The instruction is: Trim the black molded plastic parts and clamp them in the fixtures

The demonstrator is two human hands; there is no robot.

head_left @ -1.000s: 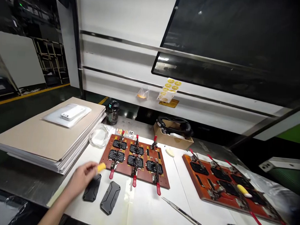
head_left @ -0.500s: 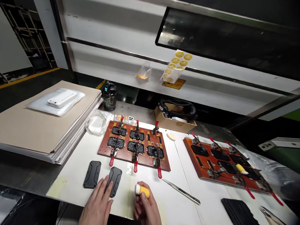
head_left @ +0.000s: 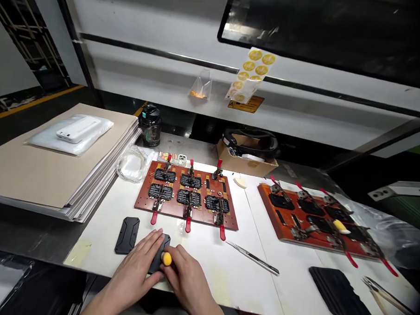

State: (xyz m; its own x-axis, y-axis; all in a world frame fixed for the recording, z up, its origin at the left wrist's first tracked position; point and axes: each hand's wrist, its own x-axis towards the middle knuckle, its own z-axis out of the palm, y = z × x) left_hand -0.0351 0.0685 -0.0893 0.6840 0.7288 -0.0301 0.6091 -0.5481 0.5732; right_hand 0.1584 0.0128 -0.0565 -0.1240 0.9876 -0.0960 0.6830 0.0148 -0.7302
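Observation:
My left hand [head_left: 136, 262] lies with fingers stretched out over a dark rectangular plate [head_left: 165, 240], covering much of it. My right hand [head_left: 190, 276] is closed around a small yellow-and-white cylinder [head_left: 167, 258], whose rounded yellow end faces me. Its other end is turned toward the plate; I cannot tell whether it touches. To the left, a second dark plate [head_left: 127, 235] with grooves and corner holes rests flat on white paper. Beyond both hands sits a reddish-brown fixture board [head_left: 193, 217], with black parts under red-handled toggle clamps.
A utility knife [head_left: 252, 258] lies right of my hands. Farther right are a second clamp board [head_left: 273, 220], a black moulded piece [head_left: 339, 293] and pliers [head_left: 387, 295]. Stacked cardboard sheets [head_left: 56, 169] stand left, a dark bottle [head_left: 151, 126] and a cardboard box [head_left: 247, 166] behind.
My right hand has moved left to the plate beside my left hand, turning the cylinder so its white end points away. My left hand has slid slightly further over the plate.

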